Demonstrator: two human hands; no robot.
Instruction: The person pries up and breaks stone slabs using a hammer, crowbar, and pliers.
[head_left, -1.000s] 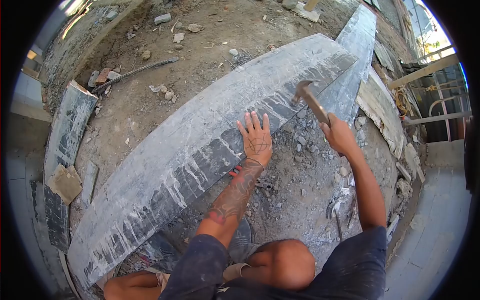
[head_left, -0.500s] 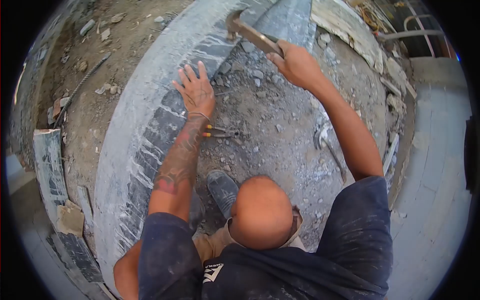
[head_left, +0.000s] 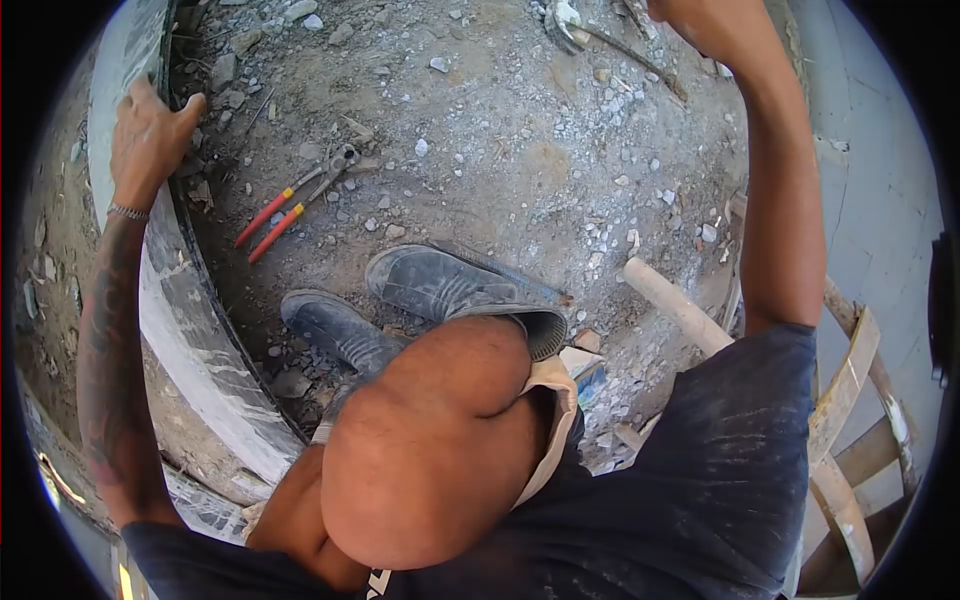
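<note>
My left hand point(head_left: 150, 140) rests on the curved concrete edge point(head_left: 205, 350) at the upper left, thumb apart from its fingers. At the top right, my right hand point(head_left: 700, 25) is cut off by the picture's border. Its fingers, and anything in them, are out of sight. Pliers with red and yellow handles point(head_left: 290, 210) lie on the rubble, to the right of and below my left hand. A hammer-like tool with a pale metal head point(head_left: 568, 28) lies on the ground, left of my right hand.
Grey boots point(head_left: 430, 280) stand on gravelly ground point(head_left: 480, 150), with a ribbed metal bar point(head_left: 500, 272) beside them. A pale round pole point(head_left: 675, 300) lies to the right. Wooden strips point(head_left: 845, 390) cross at the lower right, near a grey slab point(head_left: 870, 190).
The view has tipped down toward my legs. My left hand now appears farther left. My right hand, which held a claw hammer, is now at the top edge with the hammer out of view.
</note>
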